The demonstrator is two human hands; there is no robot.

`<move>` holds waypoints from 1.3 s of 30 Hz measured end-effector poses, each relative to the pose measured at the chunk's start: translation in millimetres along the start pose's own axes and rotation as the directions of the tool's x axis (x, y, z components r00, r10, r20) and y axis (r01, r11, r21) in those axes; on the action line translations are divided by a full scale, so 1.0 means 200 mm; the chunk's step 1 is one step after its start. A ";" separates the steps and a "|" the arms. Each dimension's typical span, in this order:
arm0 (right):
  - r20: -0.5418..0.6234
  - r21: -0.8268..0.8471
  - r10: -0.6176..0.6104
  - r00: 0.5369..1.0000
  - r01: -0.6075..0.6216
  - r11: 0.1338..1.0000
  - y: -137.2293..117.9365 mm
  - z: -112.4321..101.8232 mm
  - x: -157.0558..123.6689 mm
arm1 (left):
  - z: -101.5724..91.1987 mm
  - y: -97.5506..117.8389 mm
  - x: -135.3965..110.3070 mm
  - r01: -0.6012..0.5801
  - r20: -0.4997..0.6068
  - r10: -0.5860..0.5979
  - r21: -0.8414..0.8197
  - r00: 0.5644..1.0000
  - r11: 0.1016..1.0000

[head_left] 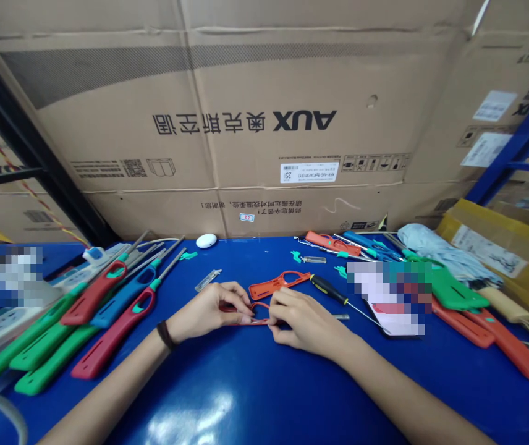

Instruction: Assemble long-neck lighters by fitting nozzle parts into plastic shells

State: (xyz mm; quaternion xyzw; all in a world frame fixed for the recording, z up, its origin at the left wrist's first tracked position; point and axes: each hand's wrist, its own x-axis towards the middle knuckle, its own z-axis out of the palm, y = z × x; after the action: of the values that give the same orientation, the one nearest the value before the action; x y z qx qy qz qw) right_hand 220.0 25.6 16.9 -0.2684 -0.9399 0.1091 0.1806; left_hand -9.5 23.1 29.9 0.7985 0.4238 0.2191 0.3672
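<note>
Head view: the left hand point(209, 312) and right hand point(304, 321) closed firmly on what looked like a thin red plastic lighter shell point(256, 321), pinching it between their fingertips.

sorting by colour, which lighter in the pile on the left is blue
The blue-handled utility lighter, lying between one red lighter and another; the rest there are green lighters.

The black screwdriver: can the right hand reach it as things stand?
Probably yes. The black screwdriver lies just beyond the right hand, with nothing between them. That hand holds a red plastic piece, though, and may need to release it first.
</note>
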 end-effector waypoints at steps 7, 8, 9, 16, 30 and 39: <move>-0.023 0.032 -0.005 1.000 0.005 0.999 0.01 0.01 0.00 | -0.01 0.07 0.01 -0.005 0.047 -0.001 0.136 0.999 0.991; -0.025 0.036 -0.002 1.000 0.003 0.999 0.01 0.01 0.00 | -0.02 0.08 0.02 -0.010 0.062 -0.001 0.168 0.998 0.986; -0.027 0.038 0.000 1.000 0.001 0.999 0.01 0.01 0.00 | -0.03 0.09 0.03 -0.014 0.078 -0.002 0.200 0.997 0.980; -0.048 -0.010 -0.014 0.999 0.014 1.000 0.02 0.01 0.00 | -0.05 0.14 0.09 -0.056 0.134 -0.002 0.428 0.991 0.902; -0.140 -0.025 -0.046 0.989 0.043 0.999 0.05 -0.01 -0.01 | -0.17 0.07 -0.05 -0.099 0.005 0.105 0.389 0.994 0.916; -0.237 0.080 0.101 0.966 -0.084 0.993 0.01 0.01 0.03 | -0.51 -0.12 -0.09 0.487 -0.560 -0.137 0.544 0.817 0.684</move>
State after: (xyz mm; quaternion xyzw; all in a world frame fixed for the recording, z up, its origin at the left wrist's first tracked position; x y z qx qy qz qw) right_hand 214.4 29.9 16.2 -0.3169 -0.8931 0.1166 0.2972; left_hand -98.8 57.2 74.7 0.7084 0.6836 0.1738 -0.0254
